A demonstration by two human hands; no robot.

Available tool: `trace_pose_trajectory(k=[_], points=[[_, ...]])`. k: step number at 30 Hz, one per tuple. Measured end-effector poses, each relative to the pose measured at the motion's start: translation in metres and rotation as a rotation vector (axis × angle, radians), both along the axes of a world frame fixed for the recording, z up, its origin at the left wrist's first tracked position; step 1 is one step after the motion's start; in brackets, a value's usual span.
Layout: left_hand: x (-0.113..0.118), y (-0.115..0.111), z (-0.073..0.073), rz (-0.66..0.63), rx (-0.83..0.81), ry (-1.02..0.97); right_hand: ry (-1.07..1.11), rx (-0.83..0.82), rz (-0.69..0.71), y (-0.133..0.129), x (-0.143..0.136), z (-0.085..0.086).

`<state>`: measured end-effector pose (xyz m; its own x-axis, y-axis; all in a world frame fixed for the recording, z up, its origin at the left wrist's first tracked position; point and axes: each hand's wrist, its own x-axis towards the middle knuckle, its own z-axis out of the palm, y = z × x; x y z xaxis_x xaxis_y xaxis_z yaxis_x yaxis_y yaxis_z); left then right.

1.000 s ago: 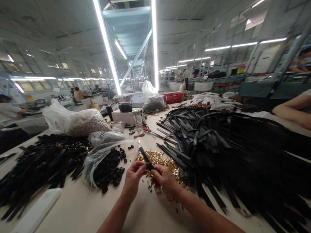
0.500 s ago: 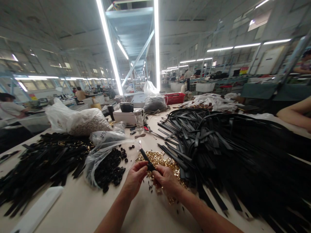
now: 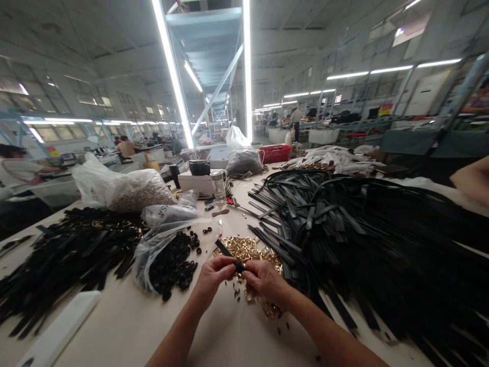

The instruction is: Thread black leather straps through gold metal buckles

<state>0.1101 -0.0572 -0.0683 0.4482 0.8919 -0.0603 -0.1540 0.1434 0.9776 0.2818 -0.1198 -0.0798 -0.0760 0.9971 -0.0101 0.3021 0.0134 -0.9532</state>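
Note:
Between my two hands is a short black strap (image 3: 223,248), its free end pointing away from me to the upper left. My left hand (image 3: 217,271) pinches it from the left, thumb on top. From the right, my right hand (image 3: 262,278) closes on its near end; the fingertips of both hands almost meet there. What lies right under the fingers is hidden. Gold-coloured metal buckles (image 3: 244,248) lie in a pile just beyond and beneath my hands. Small black loops (image 3: 171,272) spill from a clear plastic bag (image 3: 143,260) to the left.
Long black straps (image 3: 336,219) heap up on the right. Another pile of black straps with gold buckles (image 3: 87,239) covers the left side. Further back stand a glass jar (image 3: 218,187), a red basket (image 3: 275,153) and a filled plastic bag (image 3: 133,188). A co-worker's arm (image 3: 471,181) rests at right.
The strap's free end has come down slightly and to the left, nearer the buckles. Both hands stay close together on it. The co-worker's arm at right has drawn back a little.

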Motion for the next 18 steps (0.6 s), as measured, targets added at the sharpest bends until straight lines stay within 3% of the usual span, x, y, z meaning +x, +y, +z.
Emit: trace_pose_trajectory(k=[4,11,18], points=[[0.000,-0.001,0.000,-0.014,0.043,0.023,-0.039,-0.002,0.026,-0.001,0.003,0.005],[-0.001,0.002,-0.011,-0.117,-0.050,-0.012,-0.132,0.039,0.012,-0.003,0.003,0.013],[-0.009,0.003,-0.007,-0.191,-0.142,-0.006,0.044,-0.032,0.152,-0.006,0.003,0.010]])
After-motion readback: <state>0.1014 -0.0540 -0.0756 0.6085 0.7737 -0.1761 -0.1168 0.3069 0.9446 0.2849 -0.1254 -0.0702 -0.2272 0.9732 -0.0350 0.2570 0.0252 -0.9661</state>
